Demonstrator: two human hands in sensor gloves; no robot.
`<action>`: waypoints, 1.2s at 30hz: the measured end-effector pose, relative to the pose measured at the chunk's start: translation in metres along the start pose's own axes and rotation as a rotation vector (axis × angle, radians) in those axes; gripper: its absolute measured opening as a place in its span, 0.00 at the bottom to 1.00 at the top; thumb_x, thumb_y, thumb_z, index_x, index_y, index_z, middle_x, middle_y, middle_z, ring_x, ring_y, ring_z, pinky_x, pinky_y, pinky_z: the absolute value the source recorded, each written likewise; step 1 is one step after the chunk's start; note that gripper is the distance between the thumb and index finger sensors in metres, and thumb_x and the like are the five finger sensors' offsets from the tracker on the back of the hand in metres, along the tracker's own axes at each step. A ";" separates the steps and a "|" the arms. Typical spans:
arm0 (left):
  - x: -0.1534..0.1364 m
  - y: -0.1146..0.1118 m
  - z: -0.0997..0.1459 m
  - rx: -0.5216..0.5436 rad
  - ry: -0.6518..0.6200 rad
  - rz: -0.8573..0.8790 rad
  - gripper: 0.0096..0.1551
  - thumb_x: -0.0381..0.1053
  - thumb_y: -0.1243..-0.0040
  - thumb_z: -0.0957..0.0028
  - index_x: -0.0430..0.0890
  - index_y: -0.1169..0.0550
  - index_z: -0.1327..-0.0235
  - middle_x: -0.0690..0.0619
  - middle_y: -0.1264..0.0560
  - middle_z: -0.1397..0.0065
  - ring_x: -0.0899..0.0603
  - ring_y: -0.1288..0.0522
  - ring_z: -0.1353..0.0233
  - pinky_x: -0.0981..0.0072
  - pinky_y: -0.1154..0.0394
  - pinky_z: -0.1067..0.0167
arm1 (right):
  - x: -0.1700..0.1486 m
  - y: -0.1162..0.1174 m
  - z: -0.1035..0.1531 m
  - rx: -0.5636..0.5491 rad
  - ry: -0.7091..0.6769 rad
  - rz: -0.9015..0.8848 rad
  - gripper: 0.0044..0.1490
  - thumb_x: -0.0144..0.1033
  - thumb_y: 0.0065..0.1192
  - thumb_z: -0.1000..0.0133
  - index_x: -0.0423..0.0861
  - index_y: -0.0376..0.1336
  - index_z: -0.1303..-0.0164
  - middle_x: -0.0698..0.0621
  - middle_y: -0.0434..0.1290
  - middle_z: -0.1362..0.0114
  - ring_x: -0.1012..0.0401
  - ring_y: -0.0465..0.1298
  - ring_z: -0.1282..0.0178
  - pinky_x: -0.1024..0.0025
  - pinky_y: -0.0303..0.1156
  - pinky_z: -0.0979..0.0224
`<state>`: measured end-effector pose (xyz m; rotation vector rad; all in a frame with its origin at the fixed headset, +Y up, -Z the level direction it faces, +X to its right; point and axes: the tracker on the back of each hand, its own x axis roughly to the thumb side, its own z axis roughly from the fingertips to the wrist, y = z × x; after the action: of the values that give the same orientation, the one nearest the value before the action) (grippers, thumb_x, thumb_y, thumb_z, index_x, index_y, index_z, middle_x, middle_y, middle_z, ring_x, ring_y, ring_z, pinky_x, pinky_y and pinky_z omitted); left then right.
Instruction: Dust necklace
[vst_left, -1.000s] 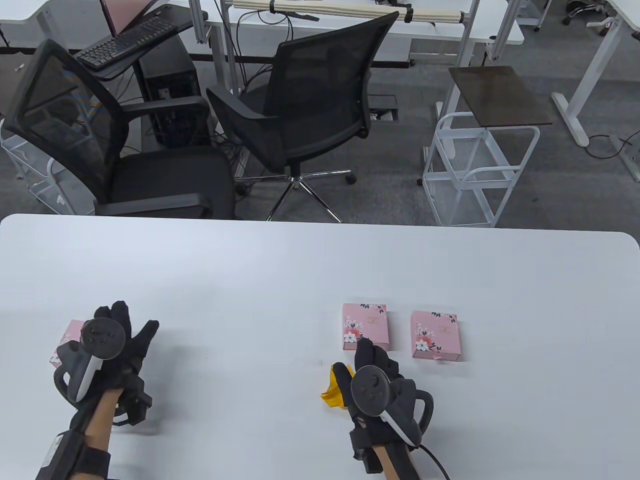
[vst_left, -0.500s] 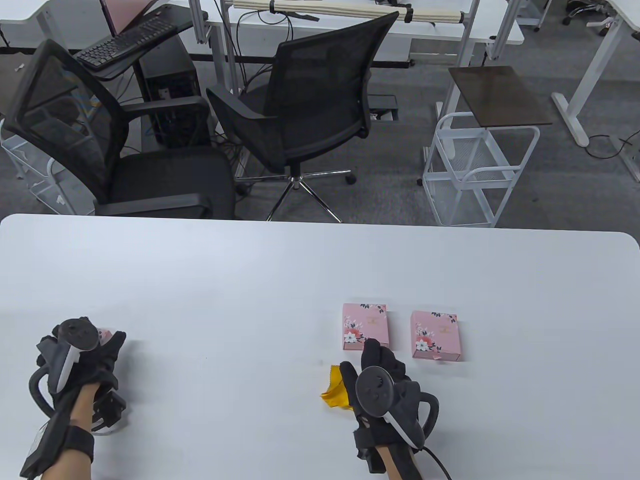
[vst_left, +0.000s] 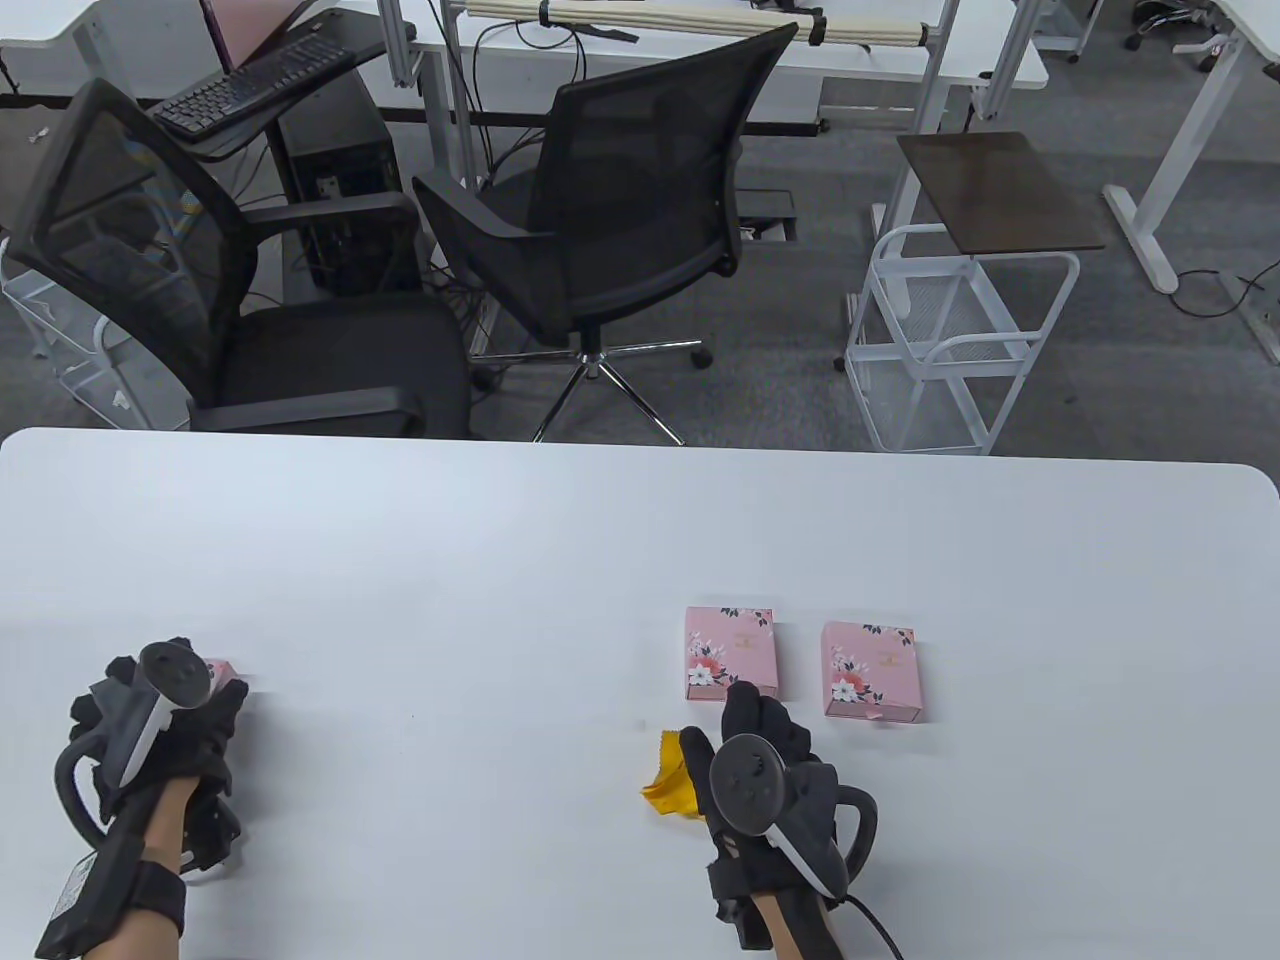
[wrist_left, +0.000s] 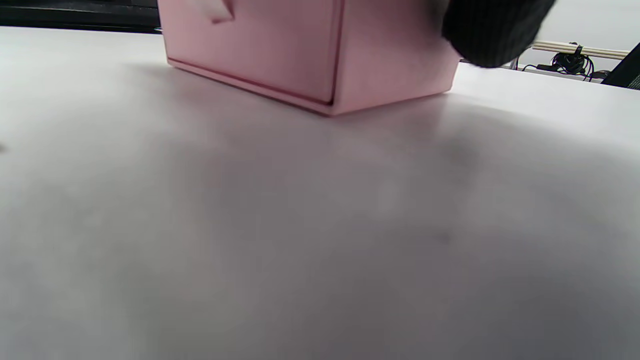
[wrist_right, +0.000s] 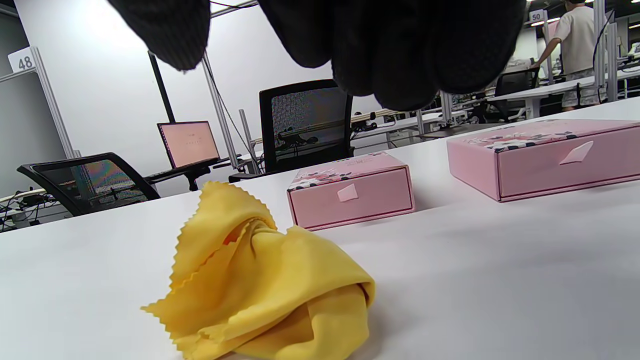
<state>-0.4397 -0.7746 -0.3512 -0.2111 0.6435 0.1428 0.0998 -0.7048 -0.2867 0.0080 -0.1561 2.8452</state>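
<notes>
A: Table view. What does the left hand (vst_left: 160, 725) do near the surface's left edge?

B: It lies over a small pink cardboard drawer box (vst_left: 222, 668); only a pink corner shows past the glove. In the left wrist view this box (wrist_left: 300, 50) stands flat on the white surface (wrist_left: 320, 225), with one gloved fingertip (wrist_left: 492, 30) against its upper right side. Whether the grip closes around the box or merely rests on it cannot be told.

A: And the right hand (vst_left: 765, 760)?

B: It hangs near the front edge, right of centre, just beside a crumpled yellow cloth with pinked edges (vst_left: 672, 785). In the right wrist view the fingers (wrist_right: 400, 45) curl loosely together above the cloth (wrist_right: 260, 285) and touch nothing; the grip holds no object.

A: What lies behind that hand?

B: Two pink floral-lidded drawer boxes, side by side and apart: the nearer one (vst_left: 731, 652) just beyond the fingertips, the second (vst_left: 872, 670) to its right. Each shows a small pull tab on its front in the right wrist view.

A: Where is the necklace?

B: It shows in no view; all three boxes are closed.
</notes>
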 end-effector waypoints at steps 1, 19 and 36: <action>0.000 -0.001 0.000 -0.004 0.005 -0.015 0.46 0.70 0.45 0.38 0.64 0.52 0.14 0.37 0.60 0.09 0.20 0.57 0.18 0.25 0.54 0.24 | 0.000 0.000 0.000 0.001 0.002 0.004 0.45 0.53 0.54 0.28 0.32 0.50 0.15 0.25 0.59 0.19 0.29 0.66 0.29 0.37 0.65 0.28; 0.066 0.030 0.045 0.101 -0.162 0.008 0.51 0.76 0.38 0.41 0.59 0.45 0.12 0.28 0.46 0.12 0.24 0.38 0.24 0.29 0.38 0.31 | -0.001 0.001 -0.001 0.006 0.018 0.035 0.45 0.52 0.54 0.28 0.32 0.50 0.15 0.26 0.59 0.19 0.30 0.67 0.29 0.38 0.66 0.29; 0.239 -0.015 0.128 0.036 -0.469 -0.089 0.50 0.76 0.40 0.41 0.58 0.45 0.12 0.27 0.46 0.13 0.23 0.38 0.24 0.28 0.37 0.31 | -0.004 0.001 -0.001 0.003 0.020 0.025 0.45 0.53 0.54 0.28 0.32 0.51 0.15 0.26 0.59 0.19 0.30 0.67 0.29 0.39 0.66 0.29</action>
<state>-0.1737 -0.7430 -0.3948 -0.1636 0.1691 0.0898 0.1037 -0.7068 -0.2879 -0.0220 -0.1485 2.8700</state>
